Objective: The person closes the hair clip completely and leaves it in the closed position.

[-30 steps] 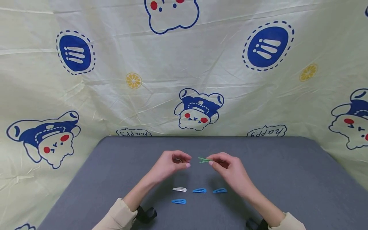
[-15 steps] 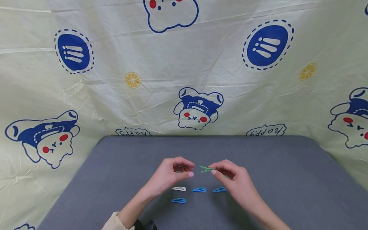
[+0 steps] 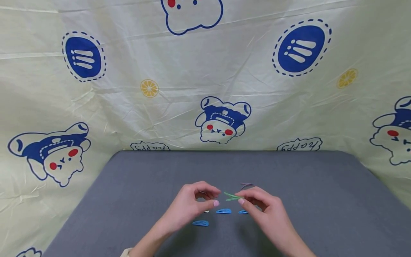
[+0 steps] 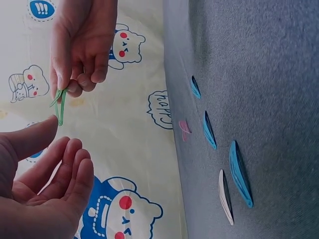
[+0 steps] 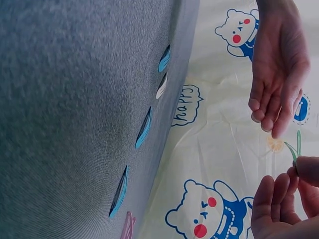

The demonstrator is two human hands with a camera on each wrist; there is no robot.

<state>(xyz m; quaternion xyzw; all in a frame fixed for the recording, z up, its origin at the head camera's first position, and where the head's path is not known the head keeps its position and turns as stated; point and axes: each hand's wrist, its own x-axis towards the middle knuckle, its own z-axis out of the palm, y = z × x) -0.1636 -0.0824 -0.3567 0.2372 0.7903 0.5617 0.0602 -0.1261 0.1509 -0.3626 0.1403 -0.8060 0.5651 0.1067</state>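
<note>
Tabletop [image 3: 106, 214] is slanting away along its left edge, and a broad stretch is lying between that edge and the left hand [image 3: 190, 202]. This hand is hovering released, thumb and bent fingers apart. Beneath it, the near blue clip [image 3: 200, 223] is resting, the white clip [image 3: 206, 211] is peeking out behind the thumb, and the middle blue clip [image 3: 223, 211] is lying just right of that. The green clip [image 3: 236, 197] is hanging midair, its splayed arms pointing toward the left fingertips. The right hand [image 3: 271, 214] is pinching its other end, partly hiding the right blue clip [image 3: 243, 212]; beyond, a pink clip [image 3: 246, 185] is lying near the fingers. Farther right, another wide stretch is reaching the right edge. The surface is looking dark grey. Behind its far edge, a pale, creased backdrop [image 3: 179, 64] is rising, printed with bears.
</note>
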